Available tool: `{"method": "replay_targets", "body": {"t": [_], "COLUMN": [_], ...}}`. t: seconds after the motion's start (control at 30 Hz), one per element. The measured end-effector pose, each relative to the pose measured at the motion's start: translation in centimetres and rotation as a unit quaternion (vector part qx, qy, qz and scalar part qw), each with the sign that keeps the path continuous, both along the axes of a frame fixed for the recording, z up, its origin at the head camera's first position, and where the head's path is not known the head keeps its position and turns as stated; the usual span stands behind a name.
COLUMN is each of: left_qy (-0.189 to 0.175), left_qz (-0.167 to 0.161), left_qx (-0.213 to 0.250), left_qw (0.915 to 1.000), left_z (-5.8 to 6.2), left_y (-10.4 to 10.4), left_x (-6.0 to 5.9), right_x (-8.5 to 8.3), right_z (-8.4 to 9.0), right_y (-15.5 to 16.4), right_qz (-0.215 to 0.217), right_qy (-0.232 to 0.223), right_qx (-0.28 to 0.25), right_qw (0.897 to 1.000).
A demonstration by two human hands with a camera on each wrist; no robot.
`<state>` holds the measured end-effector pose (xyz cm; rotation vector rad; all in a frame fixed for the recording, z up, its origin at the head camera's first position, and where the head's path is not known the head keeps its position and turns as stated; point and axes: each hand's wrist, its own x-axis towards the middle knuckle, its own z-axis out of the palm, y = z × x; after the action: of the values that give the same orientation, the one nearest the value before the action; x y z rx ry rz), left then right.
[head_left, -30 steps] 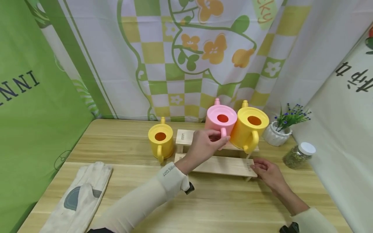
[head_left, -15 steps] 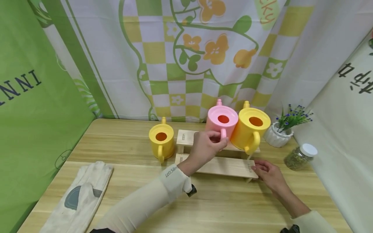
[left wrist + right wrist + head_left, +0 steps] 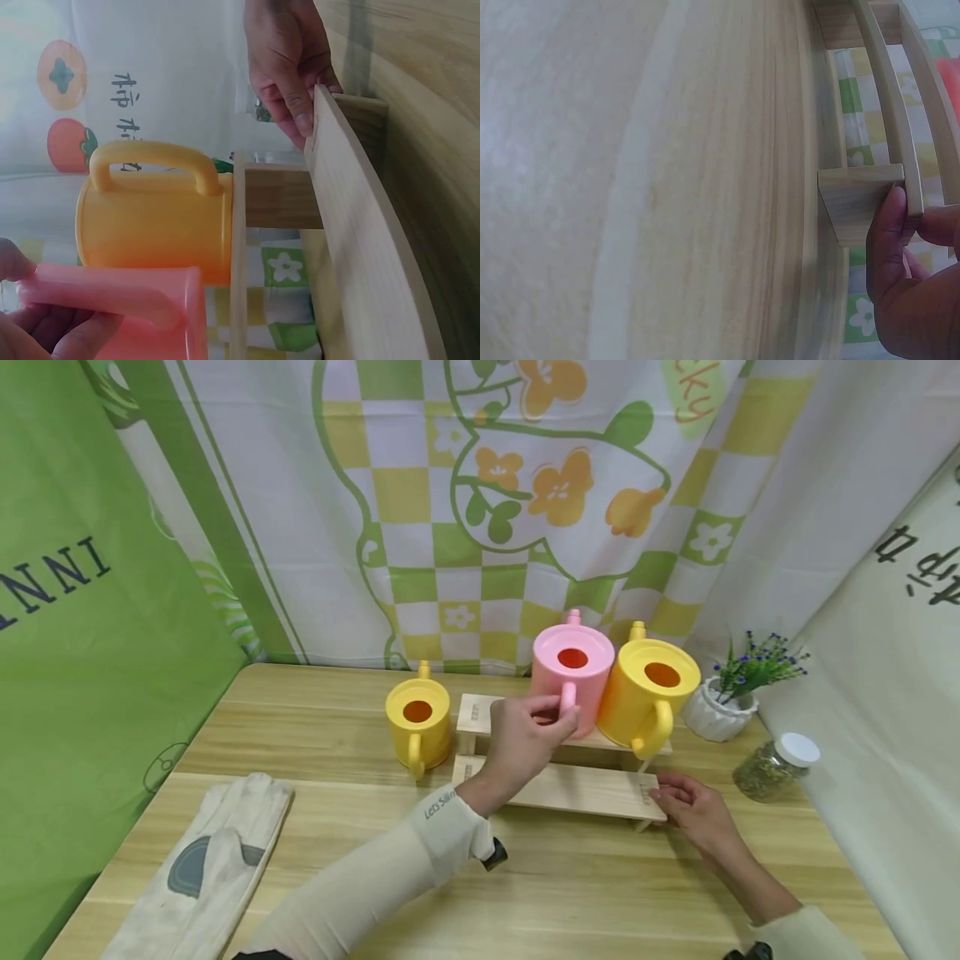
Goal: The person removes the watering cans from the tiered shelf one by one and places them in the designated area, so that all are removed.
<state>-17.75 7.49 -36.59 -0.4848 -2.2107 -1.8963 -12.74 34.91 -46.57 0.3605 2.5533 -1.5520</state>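
Observation:
My left hand (image 3: 525, 737) grips the handle of a pink watering can (image 3: 588, 672), its spout toward the curtain. The left wrist view shows a narrow gap between that can's base and the upper board of a two-step wooden stand (image 3: 592, 789). A large yellow watering can (image 3: 626, 710) stands on the same upper board, just right of the pink one. With thumb and fingers, my right hand (image 3: 697, 810) pinches the right end of the stand's lower board (image 3: 895, 112). A smaller yellow watering can (image 3: 427, 739) rests on the table, left of the stand.
A white pot (image 3: 716, 714) with blue-flowered greenery stands behind the right end. In front of it is a white-lidded jar (image 3: 772, 768) of dried bits. Pale work gloves (image 3: 217, 860) lie at the table's left. A patterned curtain (image 3: 487, 568) hangs behind.
The pink watering can has risen slightly off the upper board in my left hand, most visibly in the last half second. My right hand keeps its hold on the lower board's end.

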Motion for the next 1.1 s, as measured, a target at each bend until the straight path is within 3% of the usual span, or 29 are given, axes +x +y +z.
{"method": "replay_targets", "body": {"t": [0.2,0.4,0.63,0.83,0.97,1.1], "left_qy": [0.016,0.034,0.042,0.056,0.082,0.081], "left_qz": [0.016,0.048,0.086,0.147,0.185,0.225], "left_qx": [0.035,0.03,0.062,0.055,0.041,0.021], "left_qw": [0.9991,0.9978,0.9935,0.9861,0.9785,0.9707], "left_z": [0.6,1.8,4.3,6.2,6.1,4.8], "left_y": [-0.7,-2.7,-7.3,-12.5,-15.4,-17.6], "left_x": [0.1,0.0,-0.7,-1.0,-1.3,-1.4], "right_x": [0.0,0.0,0.1,0.2,0.1,0.2], "right_z": [-0.2,-0.2,-0.1,-0.1,-0.1,-0.2], "right_y": [0.0,-0.1,-0.2,-0.1,-0.1,-0.2], "right_qz": [0.0,-0.003,-0.002,-0.001,-0.001,0.0], "right_qy": [0.001,0.002,0.006,0.002,0.001,0.005], "right_qx": [-0.012,-0.034,-0.052,-0.056,-0.056,-0.054], "right_qw": [1.0,0.999,0.999,0.998,0.998,0.999]}}
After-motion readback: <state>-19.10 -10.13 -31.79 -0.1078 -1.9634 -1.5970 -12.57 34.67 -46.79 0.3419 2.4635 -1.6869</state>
